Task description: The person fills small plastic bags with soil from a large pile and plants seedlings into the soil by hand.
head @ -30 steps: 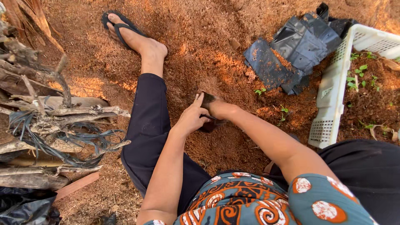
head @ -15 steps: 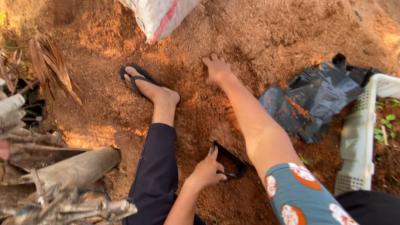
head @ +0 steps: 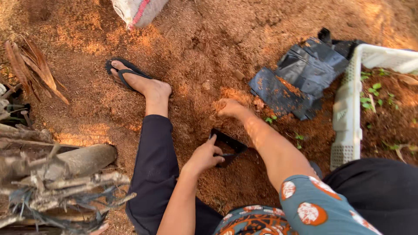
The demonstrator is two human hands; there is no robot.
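Right hand [head: 228, 108] pulled back, cupping reddish sawdust; left hand [head: 203, 157] holds small black bag [head: 227, 146] mouth open.

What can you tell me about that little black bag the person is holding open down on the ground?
The small black bag looks like thin, soft plastic. Its mouth is held open in a rough rectangle, tilted toward the right hand, and its lower part sits in the reddish-brown sawdust-like ground. The left hand grips its near edge, forefinger on the rim. The right hand lies just beyond it, in the loose material, not touching.
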